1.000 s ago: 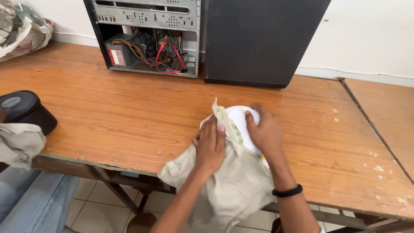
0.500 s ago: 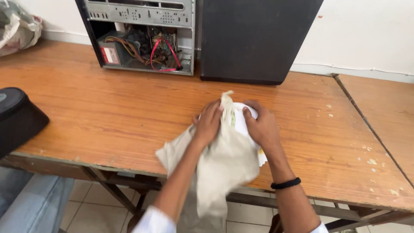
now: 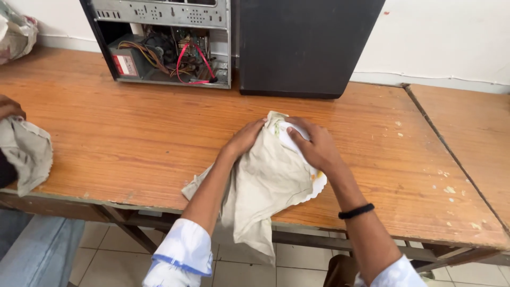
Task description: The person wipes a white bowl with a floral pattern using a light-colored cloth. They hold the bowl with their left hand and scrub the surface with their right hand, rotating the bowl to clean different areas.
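Note:
A beige cloth (image 3: 260,186) drapes over a white scallop-edged plate (image 3: 317,184) near the front edge of the wooden table (image 3: 133,138), its tail hanging off the edge. My left hand (image 3: 243,139) presses on the cloth's left side. My right hand (image 3: 313,144), with a black band on its wrist, grips the plate's upper part through and beside the cloth. Most of the plate is hidden under the cloth and my hands.
An open computer case (image 3: 164,42) with coloured wires stands at the back, a black panel (image 3: 308,45) next to it. At the far left another person's hand (image 3: 9,107) holds a grey cloth (image 3: 26,151). A second table (image 3: 473,138) adjoins on the right.
My hands and the cloth have shifted a little over the plate, the cloth now spread lower. The black object at the left is replaced in view by another person's hand with a cloth.

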